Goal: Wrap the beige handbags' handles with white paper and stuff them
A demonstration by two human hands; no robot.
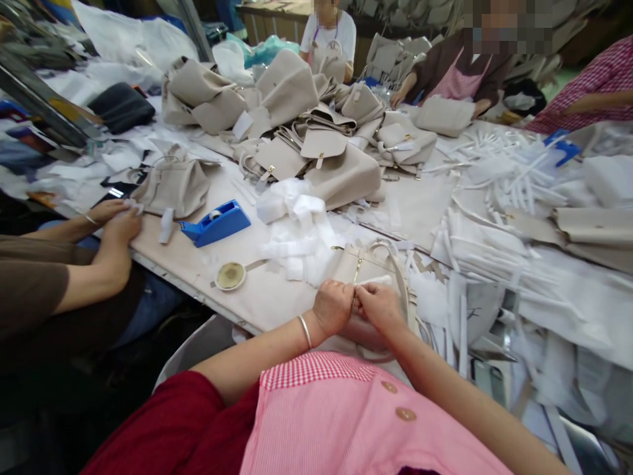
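Observation:
A beige handbag [341, 265] with a gold zipper [358, 269] and a looped handle lies at the table's near edge, in front of my body. My left hand [335, 307], with a bangle at its wrist, is closed at the near end of the zipper. Touching it from the right, my right hand [380, 307] pinches at the same spot. What the fingers hold is too small to make out. A white strip [378, 280] lies across the bag just beyond my right hand. White tissue paper [316, 247] is heaped left of the bag.
A blue tape dispenser [216, 223] and a round tin [231, 276] sit to the left. Beyond them is a pile of beige bags [341, 175]. White strips and sheets [519, 284] cover the right side. A co-worker's hands [119, 221] are at the left edge; other people sit across.

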